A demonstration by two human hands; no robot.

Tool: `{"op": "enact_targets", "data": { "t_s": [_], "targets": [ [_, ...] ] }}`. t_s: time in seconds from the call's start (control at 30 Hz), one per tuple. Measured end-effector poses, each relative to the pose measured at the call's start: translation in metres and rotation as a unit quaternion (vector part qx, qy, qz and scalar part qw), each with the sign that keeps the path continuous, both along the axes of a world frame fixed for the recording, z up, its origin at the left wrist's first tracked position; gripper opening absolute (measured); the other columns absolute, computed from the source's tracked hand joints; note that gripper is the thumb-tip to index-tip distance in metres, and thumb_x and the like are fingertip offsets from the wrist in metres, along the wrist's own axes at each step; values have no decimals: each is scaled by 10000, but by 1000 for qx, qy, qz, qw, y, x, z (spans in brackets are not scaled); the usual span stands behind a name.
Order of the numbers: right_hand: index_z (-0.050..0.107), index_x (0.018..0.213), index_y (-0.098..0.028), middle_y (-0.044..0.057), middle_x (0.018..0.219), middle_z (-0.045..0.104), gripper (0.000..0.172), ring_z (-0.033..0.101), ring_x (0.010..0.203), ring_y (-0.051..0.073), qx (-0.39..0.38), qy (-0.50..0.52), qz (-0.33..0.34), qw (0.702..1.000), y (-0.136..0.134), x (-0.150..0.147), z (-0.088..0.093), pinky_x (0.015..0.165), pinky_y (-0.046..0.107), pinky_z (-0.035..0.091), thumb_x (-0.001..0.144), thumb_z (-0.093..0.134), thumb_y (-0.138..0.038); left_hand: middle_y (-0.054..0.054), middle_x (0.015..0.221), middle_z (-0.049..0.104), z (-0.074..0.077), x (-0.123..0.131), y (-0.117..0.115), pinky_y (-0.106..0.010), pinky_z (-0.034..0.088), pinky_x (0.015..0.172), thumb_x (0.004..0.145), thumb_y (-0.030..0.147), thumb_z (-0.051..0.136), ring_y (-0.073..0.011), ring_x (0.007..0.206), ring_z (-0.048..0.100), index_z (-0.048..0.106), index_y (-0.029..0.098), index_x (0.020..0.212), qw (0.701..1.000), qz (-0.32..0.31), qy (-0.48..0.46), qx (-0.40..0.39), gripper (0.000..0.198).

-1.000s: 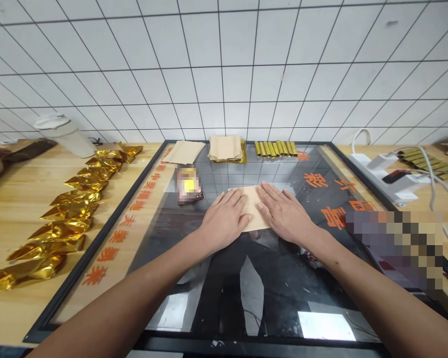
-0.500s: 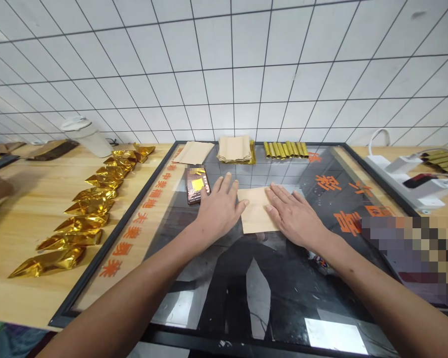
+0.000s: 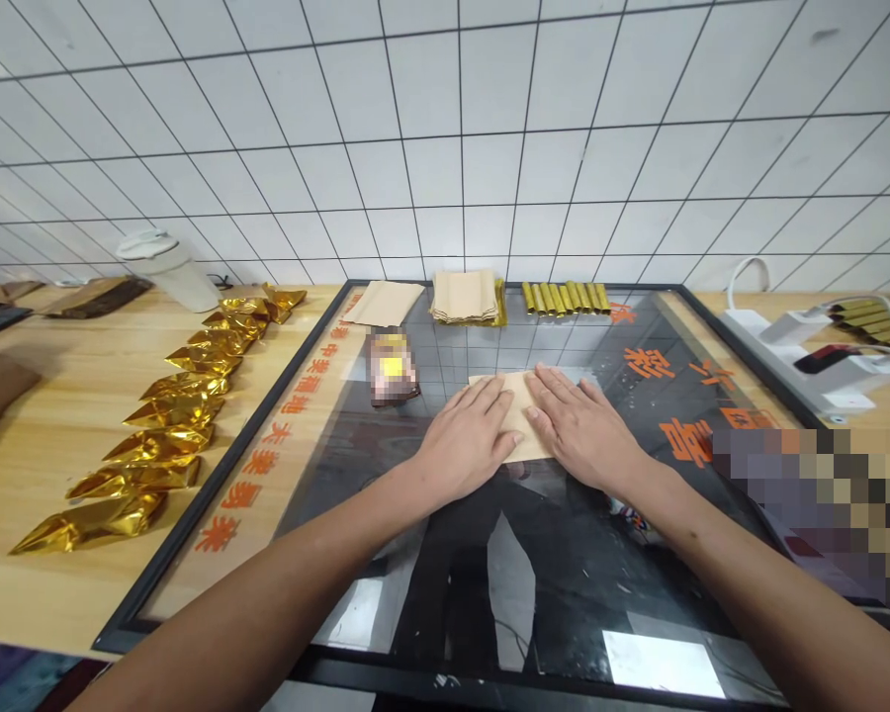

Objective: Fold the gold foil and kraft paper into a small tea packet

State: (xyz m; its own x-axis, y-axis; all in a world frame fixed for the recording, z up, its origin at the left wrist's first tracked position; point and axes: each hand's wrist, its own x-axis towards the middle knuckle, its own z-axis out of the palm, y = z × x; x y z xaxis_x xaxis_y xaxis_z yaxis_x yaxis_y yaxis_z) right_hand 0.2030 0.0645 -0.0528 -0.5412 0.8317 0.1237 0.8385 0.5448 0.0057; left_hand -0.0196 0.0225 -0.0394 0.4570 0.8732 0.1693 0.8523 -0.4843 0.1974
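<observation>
Back from beside the phone, the left hand [image 3: 469,440] now lies flat with fingers spread on the left half of the tan paper sheet [image 3: 520,423], mirroring the right hand [image 3: 584,432] pressed flat on the right half. That sheet sits on the glass-topped counter [image 3: 564,593], pinned under both palms alike. Beyond it lie a stack of tan sheets [image 3: 466,295] and gold rolls [image 3: 566,297].

Your left hand [image 3: 466,440] and right hand [image 3: 582,427] lie flat, side by side, on the paper sheet [image 3: 520,415] at the centre of the framed board [image 3: 282,465] (itself resting on the surface [image 3: 59,415]). Behind the sheet sits the paper stack [image 3: 466,295]; the foil rolls [image 3: 566,297] lie to its right, and the foil packets [image 3: 170,410] run in a row left of the board.
</observation>
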Motion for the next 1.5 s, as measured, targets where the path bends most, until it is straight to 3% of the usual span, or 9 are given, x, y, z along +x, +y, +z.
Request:
{"op": "enact_targets", "data": {
  "t_s": [0.57,1.07,1.2,1.33,1.5],
  "targets": [
    [413,1702,-99,161,1790,317,669,353,1654,314,-10,2,2,1000,0,1,1,1314,605,326,1165,204,-437,-191,1716,481,-3,1,0,-473,311,1353,1131,440,448,-287,1624,418,577,103,1532,1000,5,23,13,540],
    [426,1694,-108,178,1780,340,646,365,1647,331,-18,-17,-40,999,2,2,11,1311,632,316,1159,223,-408,-176,1708,495,-3,1,1,-461,308,1352,1122,425,478,-277,1617,428,575,131,1526,1000,6,17,19,509],
    [449,1670,-50,217,1757,380,643,394,1630,360,1,-5,-49,999,-1,-1,12,1302,642,330,1153,240,-370,-181,1721,476,-3,1,1,-471,309,1352,1125,432,475,-285,1624,416,564,123,1543,1000,7,17,12,527],
    [421,1680,-14,213,1775,350,655,358,1651,324,22,72,8,997,-8,-12,13,1344,527,314,1159,250,-372,-189,1734,454,-4,2,1,-471,289,1363,1134,429,446,-289,1639,392,548,97,1564,1000,5,11,9,552],
    [405,1700,-60,201,1755,396,701,375,1644,291,-62,143,71,985,-13,-23,8,1349,531,327,1165,243,-483,-166,1728,471,-7,2,2,-450,276,1370,1140,378,398,-264,1631,405,459,119,1636,1000,-5,-13,20,564]
  ]
}}
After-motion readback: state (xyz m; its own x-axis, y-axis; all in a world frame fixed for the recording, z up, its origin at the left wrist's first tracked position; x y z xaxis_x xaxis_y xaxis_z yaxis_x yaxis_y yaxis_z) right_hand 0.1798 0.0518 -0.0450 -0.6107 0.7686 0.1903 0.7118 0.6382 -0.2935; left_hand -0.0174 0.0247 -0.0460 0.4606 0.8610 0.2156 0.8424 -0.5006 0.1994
